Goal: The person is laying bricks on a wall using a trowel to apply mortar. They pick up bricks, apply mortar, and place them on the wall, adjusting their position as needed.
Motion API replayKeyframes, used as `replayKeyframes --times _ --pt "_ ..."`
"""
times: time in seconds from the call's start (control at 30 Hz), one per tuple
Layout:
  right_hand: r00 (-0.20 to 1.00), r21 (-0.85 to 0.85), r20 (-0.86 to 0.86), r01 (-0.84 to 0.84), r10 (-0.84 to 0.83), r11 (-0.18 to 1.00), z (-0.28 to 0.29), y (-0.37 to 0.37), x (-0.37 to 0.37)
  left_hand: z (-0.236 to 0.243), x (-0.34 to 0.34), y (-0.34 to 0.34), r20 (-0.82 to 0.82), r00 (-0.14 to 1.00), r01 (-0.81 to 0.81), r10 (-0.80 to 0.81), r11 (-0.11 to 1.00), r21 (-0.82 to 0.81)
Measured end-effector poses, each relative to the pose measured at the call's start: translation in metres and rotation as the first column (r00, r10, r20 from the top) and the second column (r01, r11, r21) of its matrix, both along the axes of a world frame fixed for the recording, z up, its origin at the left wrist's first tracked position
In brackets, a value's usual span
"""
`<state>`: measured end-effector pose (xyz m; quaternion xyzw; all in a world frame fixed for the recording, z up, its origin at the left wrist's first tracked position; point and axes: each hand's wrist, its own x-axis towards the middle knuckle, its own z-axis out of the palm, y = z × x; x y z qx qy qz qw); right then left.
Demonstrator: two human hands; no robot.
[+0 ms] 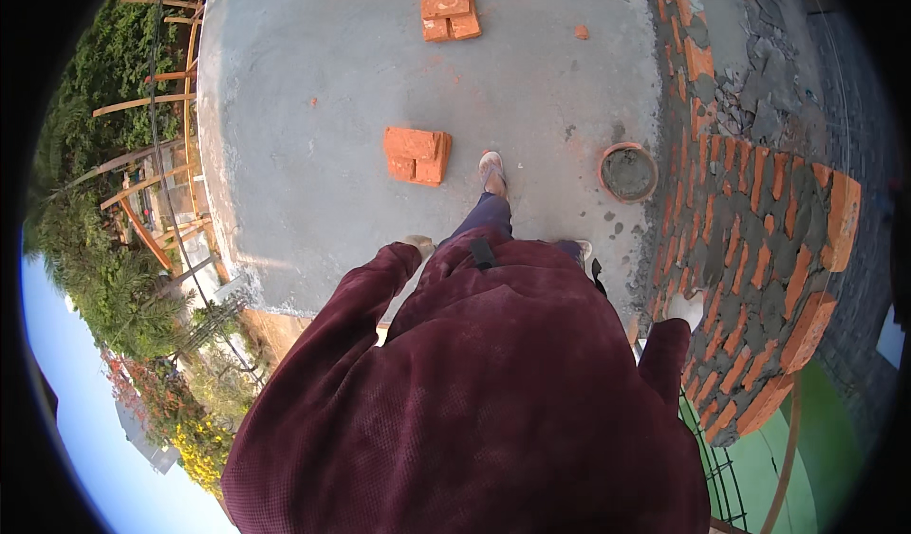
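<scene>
My left hand point(418, 246), in a pale glove, hangs past the cuff of my maroon sleeve beside my thigh; its fingers are too small and hidden to make out. On the other side, my right hand point(685, 309), in a white glove, is at the brick wall point(759, 221), against or just over its mortared face. Whether it grips anything cannot be seen. The wall has orange bricks with thick grey mortar between them. Left of it on the floor stands a round pan point(629, 173) of wet grey mortar.
A small brick stack point(416, 155) lies ahead of my foot point(492, 171), with another brick pile point(450, 16) farther off. A brick fragment point(582, 32) sits on the grey concrete floor point(313, 183). Past the floor's left edge are wooden poles point(142, 104) and trees.
</scene>
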<state>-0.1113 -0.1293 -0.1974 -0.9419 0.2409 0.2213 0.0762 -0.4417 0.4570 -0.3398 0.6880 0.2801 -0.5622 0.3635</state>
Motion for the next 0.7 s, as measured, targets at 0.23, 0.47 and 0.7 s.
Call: replayKeyframes --times 0.23,0.47,0.7 --pt "0.877 0.323 0.150 0.393 -0.457 0.861 -0.011 0.157 0.098 0.014 0.076 0.108 0.194 0.862 -0.496 0.469 0.860 0.121" --pt "0.802 0.645 -0.363 0.584 -0.475 0.493 -0.101 0.295 0.141 -0.004 0.245 0.256 0.392 0.850 -0.433 0.351 0.890 0.143" --pt "0.820 0.649 -0.514 0.564 -0.253 0.511 -0.173 0.492 0.279 0.053 0.413 0.367 0.257 0.910 -0.395 0.325 0.868 0.301"
